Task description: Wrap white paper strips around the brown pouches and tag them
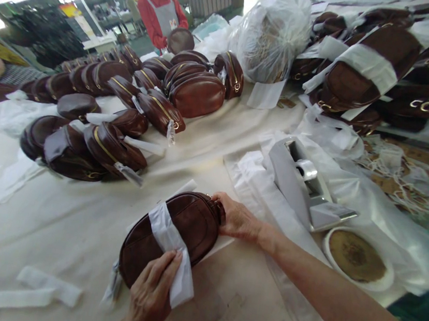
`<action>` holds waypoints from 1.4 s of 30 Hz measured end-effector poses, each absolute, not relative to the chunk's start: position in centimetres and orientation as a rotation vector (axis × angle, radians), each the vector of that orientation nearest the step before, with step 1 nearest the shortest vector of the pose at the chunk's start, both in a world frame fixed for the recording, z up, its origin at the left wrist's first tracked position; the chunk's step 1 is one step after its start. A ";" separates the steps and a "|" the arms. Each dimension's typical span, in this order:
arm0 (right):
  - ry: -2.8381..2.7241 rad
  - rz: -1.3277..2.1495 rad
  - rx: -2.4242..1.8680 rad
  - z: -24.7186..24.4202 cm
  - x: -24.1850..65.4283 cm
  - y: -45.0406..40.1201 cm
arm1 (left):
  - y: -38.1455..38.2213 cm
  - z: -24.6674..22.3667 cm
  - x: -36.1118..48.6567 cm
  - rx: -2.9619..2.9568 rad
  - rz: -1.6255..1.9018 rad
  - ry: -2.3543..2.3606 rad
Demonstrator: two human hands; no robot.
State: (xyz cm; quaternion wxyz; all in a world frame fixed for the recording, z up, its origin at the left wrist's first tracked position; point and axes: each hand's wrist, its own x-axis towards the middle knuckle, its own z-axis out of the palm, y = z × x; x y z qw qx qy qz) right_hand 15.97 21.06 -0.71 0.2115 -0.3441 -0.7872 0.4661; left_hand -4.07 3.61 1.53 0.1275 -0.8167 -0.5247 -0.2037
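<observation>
A dark brown oval bag (196, 226) lies at the near middle of the covered table, with a white paper strip (168, 233) across its face. My left hand (154, 286) presses the strip against the bag's lower part, its fingers close together and the thumb side partly hidden. At the bag's right end, by a small metal ring, my right hand (235, 216) is closed round the edge. The strip's loose end hangs past the bag's lower edge, beside my left fingers. A plastic-wrapped zipper pull (113, 283) sticks out at the bag's left end.
Many brown bags (197, 96) stand behind and to the left. A grey tape dispenser (294, 180) and a round container (359, 256) are at the right. Paper strips (32, 289) lie at the near left. Beyond the table stands a person in red (162, 11) holding a bag.
</observation>
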 end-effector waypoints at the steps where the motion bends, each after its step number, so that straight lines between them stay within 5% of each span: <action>1: -2.210 1.239 -0.978 -0.6 15.8 20.9 | 3.7 1.5 -4.1 -2.377 -0.586 -1.531; 14: -2.131 1.152 -1.113 -1.3 15.4 20.6 | 4.2 1.5 -3.9 -2.248 -0.541 -1.580; 21: -2.331 0.260 -0.410 0.6 16.0 15.3 | 4.1 0.9 -4.0 -2.219 -0.590 -1.594; 25: -2.406 0.059 -0.247 0.6 14.7 15.5 | 4.1 1.6 -4.0 -2.246 -0.517 -1.604; 31: -2.482 0.005 -0.134 -0.3 14.5 15.9 | 3.4 1.3 -1.2 -2.030 -0.196 -1.716; 42: -2.379 0.194 -0.381 -0.9 15.9 15.3 | 3.1 -0.4 -0.7 -1.881 -0.572 -1.770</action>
